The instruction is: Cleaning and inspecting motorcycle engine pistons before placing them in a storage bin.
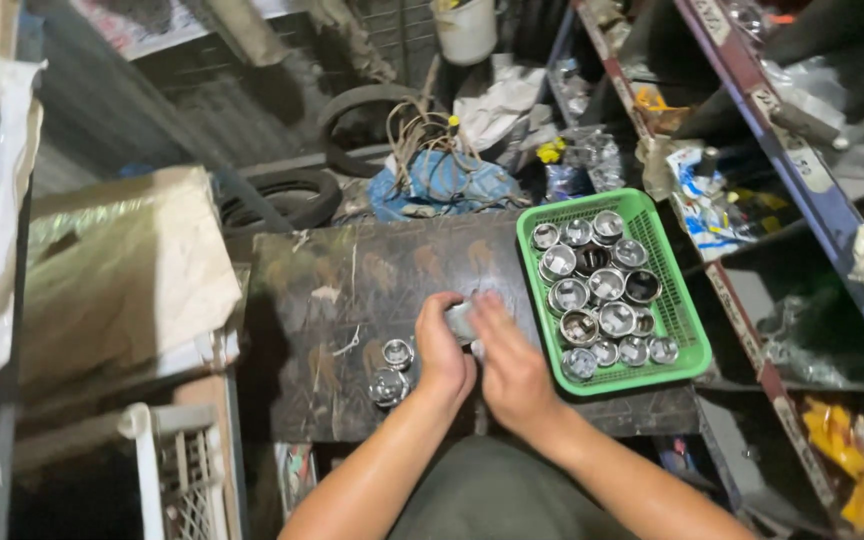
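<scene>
My left hand [442,350] and my right hand [507,360] meet over the middle of a dark worn tabletop [352,290]. Together they grip a small shiny metal cup-shaped part [460,320], mostly hidden by the fingers. Two similar round metal parts [393,370] lie on the tabletop just left of my left hand. A green plastic basket [687,330] stands to the right of my right hand, filled with several of the same shiny round metal parts [597,290].
A cardboard box [122,270] and a white crate [177,470] stand at the left. Tyres [292,195], a blue bag [442,185] with wires and a white bucket [465,30] lie behind the table. Cluttered metal shelves [802,180] line the right side.
</scene>
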